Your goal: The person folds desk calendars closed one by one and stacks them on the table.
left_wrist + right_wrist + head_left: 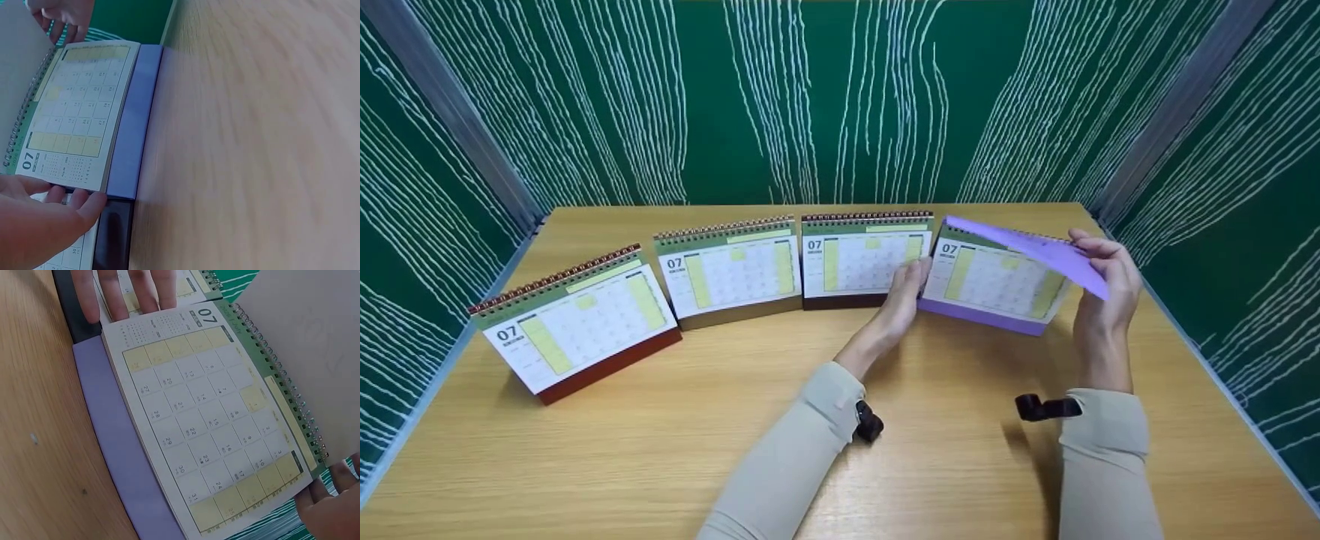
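Purple-based spiral desk calendar point(997, 281), standing between the hands. The left hand point(904, 296), unclenched, touches its side edge with extended fingers; the right hand point(1110, 292), fingers bent, lies at the upper corner beside the raised purple cover point(1050, 255), and whether it pinches anything cannot be told. Best handling, presumably: left fingers steady the calendar while the cover turns evenly along the wire coil point(281, 374), uncreased.

On the wooden table point(660, 457) I see four spiral desk calendars point(585, 330) standing in a curved row, each showing "07". The left hand point(898, 300) is at the left edge of the purple-based calendar point(986, 285); its purple cover point(1054, 255) slants before the right hand point(1110, 311).
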`<state>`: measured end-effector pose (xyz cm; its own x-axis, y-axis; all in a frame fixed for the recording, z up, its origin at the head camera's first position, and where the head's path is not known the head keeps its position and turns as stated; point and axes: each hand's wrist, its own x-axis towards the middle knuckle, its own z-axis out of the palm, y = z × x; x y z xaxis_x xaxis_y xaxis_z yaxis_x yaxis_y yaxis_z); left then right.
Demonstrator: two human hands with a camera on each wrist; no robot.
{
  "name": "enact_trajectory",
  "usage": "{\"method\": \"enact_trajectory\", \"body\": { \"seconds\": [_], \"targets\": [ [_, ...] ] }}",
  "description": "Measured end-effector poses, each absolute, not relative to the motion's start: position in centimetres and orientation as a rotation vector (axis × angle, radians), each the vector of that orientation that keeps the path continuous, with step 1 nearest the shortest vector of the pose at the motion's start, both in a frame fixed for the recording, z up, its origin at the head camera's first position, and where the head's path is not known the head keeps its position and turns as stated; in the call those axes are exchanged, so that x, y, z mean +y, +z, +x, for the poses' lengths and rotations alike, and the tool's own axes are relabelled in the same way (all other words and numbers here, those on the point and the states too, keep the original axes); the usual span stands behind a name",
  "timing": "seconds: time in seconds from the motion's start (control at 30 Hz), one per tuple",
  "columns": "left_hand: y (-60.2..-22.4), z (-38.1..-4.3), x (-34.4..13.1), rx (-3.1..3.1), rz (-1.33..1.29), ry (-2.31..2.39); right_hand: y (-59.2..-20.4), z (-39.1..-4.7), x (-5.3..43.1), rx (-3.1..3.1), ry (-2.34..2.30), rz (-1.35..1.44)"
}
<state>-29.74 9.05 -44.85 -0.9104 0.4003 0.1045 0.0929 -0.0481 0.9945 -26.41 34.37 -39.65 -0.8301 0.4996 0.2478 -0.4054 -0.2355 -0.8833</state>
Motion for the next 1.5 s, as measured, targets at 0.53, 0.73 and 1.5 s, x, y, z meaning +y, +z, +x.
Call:
{"method": "enact_trajectory", "body": {
  "seconds": [0.53,0.73,1.5],
  "targets": [
    [-44.7,-30.0,9.0,1.924,0.466,2.080,-39.9,-25.2,37.3,-1.793,2.073,-0.011],
    [-44.7,-30.0,9.2,1.939,0.447,2.125,-40.2,-25.4,37.7,-2.107,1.793,-0.010],
    [-44.2,-29.2,9.2,2.220,0.431,1.858,-40.5,-26.3,36.2,-2.334,1.441,-0.158]
  ]
}}
